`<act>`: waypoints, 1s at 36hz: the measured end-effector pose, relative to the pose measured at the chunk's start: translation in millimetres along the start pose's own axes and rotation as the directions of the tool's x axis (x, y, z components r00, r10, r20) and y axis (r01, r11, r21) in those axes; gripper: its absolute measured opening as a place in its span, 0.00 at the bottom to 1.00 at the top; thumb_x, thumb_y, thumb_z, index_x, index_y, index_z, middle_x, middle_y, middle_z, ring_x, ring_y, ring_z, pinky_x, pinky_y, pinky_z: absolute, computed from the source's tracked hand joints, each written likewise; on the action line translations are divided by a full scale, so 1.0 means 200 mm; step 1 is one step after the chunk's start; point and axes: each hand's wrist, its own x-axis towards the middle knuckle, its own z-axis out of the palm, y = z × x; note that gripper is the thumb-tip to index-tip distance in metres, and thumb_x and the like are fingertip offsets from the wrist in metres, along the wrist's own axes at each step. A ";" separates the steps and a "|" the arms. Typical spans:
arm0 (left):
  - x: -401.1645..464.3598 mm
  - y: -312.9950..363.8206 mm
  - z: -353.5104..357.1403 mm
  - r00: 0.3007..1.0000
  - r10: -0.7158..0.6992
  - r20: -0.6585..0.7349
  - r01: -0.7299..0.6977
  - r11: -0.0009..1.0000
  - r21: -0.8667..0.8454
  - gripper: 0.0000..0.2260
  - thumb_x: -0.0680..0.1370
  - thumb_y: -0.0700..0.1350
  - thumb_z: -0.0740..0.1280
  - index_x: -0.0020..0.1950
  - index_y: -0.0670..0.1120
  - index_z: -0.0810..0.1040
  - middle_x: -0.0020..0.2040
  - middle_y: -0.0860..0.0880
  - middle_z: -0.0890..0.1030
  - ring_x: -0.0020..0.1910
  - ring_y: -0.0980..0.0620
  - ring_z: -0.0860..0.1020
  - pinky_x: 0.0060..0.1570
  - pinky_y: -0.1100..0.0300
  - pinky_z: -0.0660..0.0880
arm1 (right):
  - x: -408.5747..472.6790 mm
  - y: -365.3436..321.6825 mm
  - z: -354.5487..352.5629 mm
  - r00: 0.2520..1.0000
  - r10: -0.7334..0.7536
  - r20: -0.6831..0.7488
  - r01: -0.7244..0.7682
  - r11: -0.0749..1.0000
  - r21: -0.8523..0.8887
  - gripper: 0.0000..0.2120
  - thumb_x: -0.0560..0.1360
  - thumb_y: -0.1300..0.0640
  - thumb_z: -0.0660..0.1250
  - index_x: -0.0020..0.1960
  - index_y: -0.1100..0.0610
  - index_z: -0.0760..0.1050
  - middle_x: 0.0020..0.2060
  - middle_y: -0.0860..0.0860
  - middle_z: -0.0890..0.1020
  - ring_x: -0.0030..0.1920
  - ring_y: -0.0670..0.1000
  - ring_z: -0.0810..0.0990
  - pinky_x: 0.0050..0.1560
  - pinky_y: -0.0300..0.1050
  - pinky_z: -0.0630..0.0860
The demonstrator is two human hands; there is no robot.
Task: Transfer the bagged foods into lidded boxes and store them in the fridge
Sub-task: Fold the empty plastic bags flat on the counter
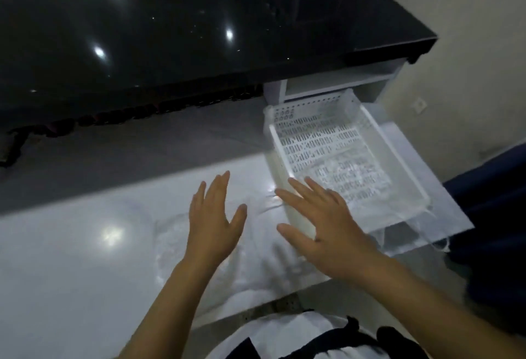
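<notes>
Head view, looking down over a glossy white countertop. Nearest the viewer, at the bottom edge, part of the person's white garment with black trim is visible. Two bare forearms extend forward from it over the counter.

Left hand: palm down, fingers straight and slightly spread, thumb angled out to the right; it holds nothing. Beneath and around it lies a crumpled clear plastic bag, faint against the white surface; whether the palm touches the bag cannot be told, and the bag's contents are not discernible.

Right hand: palm down, fingers straight and fanned wide, thumb pointing left; it too grips nothing. Its fingertips lie over the near left corner of a white perforated plastic basket; contact cannot be confirmed owing to motion blur.

The basket is rectangular and shallow, with rows of small slots in its floor and back wall. It sits tilted on the right end of the counter, its far end under the neighbouring dark surface. A thin translucent film lies crumpled over the basket's floor and trails over its near edge.

Beyond, across a grey gap, stands a polished black stone countertop carrying two bright light reflections. A white open shelf unit sits beneath its right end. A pale wall closes the scene at right.
</notes>
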 end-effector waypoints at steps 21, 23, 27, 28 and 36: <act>0.71 0.73 0.55 0.842 0.265 0.470 -0.337 0.938 0.076 0.12 0.77 0.38 0.70 0.56 0.51 0.85 0.68 0.47 0.78 0.65 0.46 0.76 0.56 0.58 0.72 | -0.41 0.54 0.05 0.857 0.515 -0.037 -0.499 0.844 0.195 0.33 0.69 0.23 0.44 0.73 0.30 0.56 0.75 0.33 0.44 0.76 0.41 0.35 0.75 0.51 0.33; 0.71 0.74 0.52 0.843 0.248 0.477 -0.294 0.955 0.023 0.13 0.76 0.35 0.70 0.55 0.49 0.86 0.65 0.47 0.80 0.64 0.48 0.77 0.56 0.60 0.71 | -0.40 0.53 0.03 0.858 0.511 -0.040 -0.490 0.841 0.228 0.32 0.70 0.25 0.47 0.72 0.30 0.58 0.75 0.33 0.47 0.76 0.40 0.37 0.74 0.48 0.34; 0.67 0.82 0.33 0.851 0.258 0.458 -0.215 0.966 -0.145 0.13 0.75 0.34 0.71 0.54 0.49 0.86 0.57 0.51 0.84 0.57 0.51 0.81 0.53 0.61 0.74 | -0.38 0.47 -0.10 0.856 0.511 -0.079 -0.443 0.803 0.399 0.26 0.71 0.29 0.55 0.67 0.31 0.63 0.74 0.33 0.55 0.79 0.43 0.46 0.78 0.51 0.47; 0.65 0.82 0.25 0.860 0.262 0.437 -0.189 0.961 -0.203 0.13 0.75 0.35 0.71 0.54 0.50 0.86 0.56 0.52 0.84 0.54 0.52 0.82 0.53 0.60 0.76 | -0.37 0.44 -0.13 0.857 0.504 -0.106 -0.418 0.801 0.427 0.25 0.71 0.31 0.56 0.67 0.31 0.64 0.74 0.33 0.56 0.79 0.43 0.47 0.78 0.50 0.48; 0.15 0.51 -0.34 0.969 0.171 0.180 -0.031 0.803 -0.595 0.17 0.75 0.38 0.74 0.55 0.61 0.85 0.42 0.58 0.83 0.37 0.58 0.81 0.35 0.69 0.76 | -0.17 0.11 -0.28 0.909 0.250 -0.334 -0.143 0.939 0.312 0.25 0.77 0.33 0.59 0.73 0.35 0.65 0.77 0.34 0.56 0.78 0.38 0.48 0.78 0.58 0.54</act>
